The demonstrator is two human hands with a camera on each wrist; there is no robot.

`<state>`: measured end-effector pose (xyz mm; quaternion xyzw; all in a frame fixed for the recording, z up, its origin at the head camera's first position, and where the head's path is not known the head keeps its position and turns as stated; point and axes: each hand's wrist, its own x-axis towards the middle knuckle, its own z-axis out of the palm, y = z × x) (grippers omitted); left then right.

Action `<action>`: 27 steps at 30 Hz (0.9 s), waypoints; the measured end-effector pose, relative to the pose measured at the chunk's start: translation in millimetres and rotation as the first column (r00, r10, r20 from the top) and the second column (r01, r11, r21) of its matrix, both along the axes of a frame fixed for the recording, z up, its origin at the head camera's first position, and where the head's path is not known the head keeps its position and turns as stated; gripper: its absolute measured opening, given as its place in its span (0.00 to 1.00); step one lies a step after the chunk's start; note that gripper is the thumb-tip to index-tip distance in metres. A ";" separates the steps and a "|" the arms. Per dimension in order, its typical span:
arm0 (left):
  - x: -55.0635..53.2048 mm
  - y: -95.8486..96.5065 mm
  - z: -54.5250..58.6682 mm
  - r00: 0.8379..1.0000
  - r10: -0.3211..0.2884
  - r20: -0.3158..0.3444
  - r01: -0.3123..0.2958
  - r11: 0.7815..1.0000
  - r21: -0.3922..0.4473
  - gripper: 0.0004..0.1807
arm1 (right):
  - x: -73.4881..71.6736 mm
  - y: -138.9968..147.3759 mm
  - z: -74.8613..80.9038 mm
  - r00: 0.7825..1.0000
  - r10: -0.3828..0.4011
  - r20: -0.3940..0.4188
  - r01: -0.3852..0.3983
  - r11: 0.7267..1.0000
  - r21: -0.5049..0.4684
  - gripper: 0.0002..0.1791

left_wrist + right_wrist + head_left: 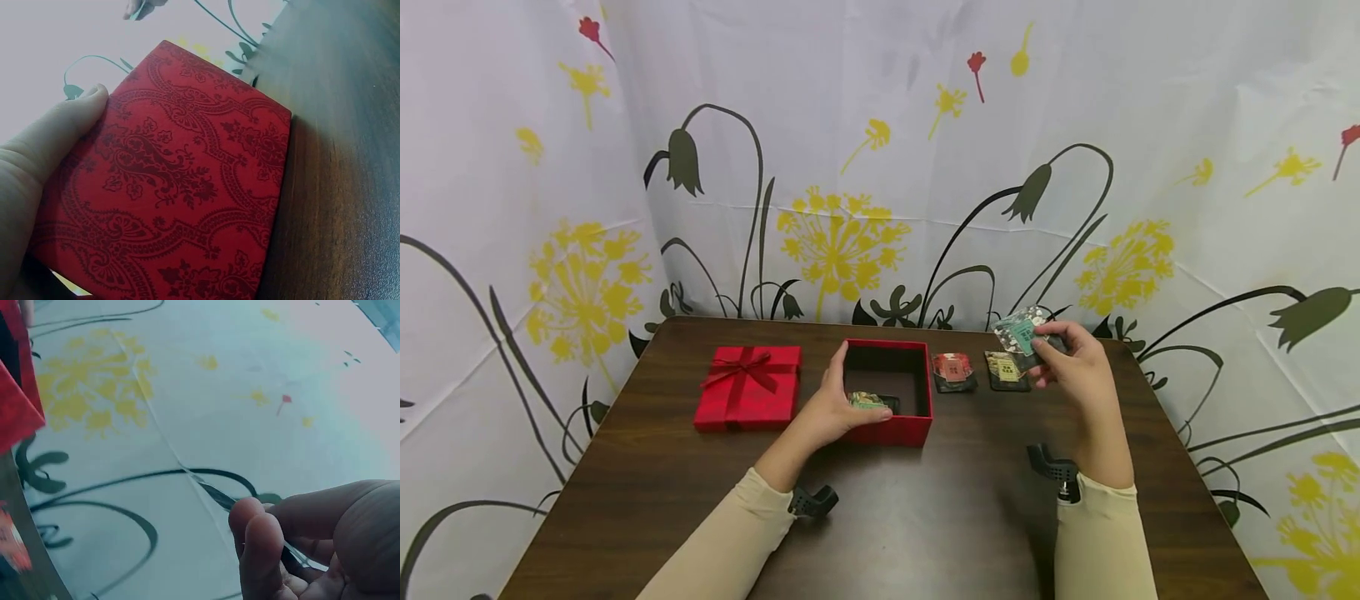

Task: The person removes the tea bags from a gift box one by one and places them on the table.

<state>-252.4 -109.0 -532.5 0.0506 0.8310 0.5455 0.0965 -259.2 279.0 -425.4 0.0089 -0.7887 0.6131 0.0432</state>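
My left hand [827, 410] grips the open red box [898, 432] at its near left corner, thumb along the front rim. In the left wrist view the patterned side of the box [169, 162] fills the middle. A small packet with a green label [867, 400] lies inside, partly hidden by the thumb. Off to the right, above the table, my right hand [1078, 364] pinches a flat packet with a teal label [1021, 333]. Seen edge-on in the right wrist view, this packet [215, 496] sits between thumb and fingers.
A red lid with a ribbon bow [748, 387] lies left of the box. Right of the box lie a packet with a red label [953, 372] and one with a yellow label [1006, 372]. A flowered curtain [880, 125] hangs behind the wooden table [925, 517].
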 end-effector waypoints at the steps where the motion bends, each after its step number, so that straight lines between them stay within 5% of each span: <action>1: 0.2 0.6 -0.3 1.000 -0.001 0.002 0.001 1.000 0.000 0.77 | 0.9 3.2 0.1 1.000 -0.023 -0.010 0.023 1.000 0.007 0.18; 8: 0.8 1.7 -1.1 1.000 0.003 0.002 -0.003 1.000 -0.007 0.77 | 2.8 21.8 -2.9 0.978 -0.201 -0.053 0.205 0.973 0.107 0.16; 13: 1.2 1.1 -1.6 1.000 -0.005 0.003 0.005 1.000 -0.003 0.77 | 1.2 35.2 -8.3 0.954 -0.290 -0.080 0.300 0.896 0.327 0.16; 17: 1.0 0.4 -1.0 1.000 -0.004 0.003 0.004 1.000 -0.001 0.76 | -3.9 43.8 -16.4 0.934 -0.347 -0.087 0.351 0.843 0.407 0.15; 27: -1.8 1.5 1.5 1.000 0.003 0.008 -0.003 1.000 -0.006 0.76 | -19.4 64.1 -41.8 0.937 -0.348 0.036 0.317 0.889 0.329 0.17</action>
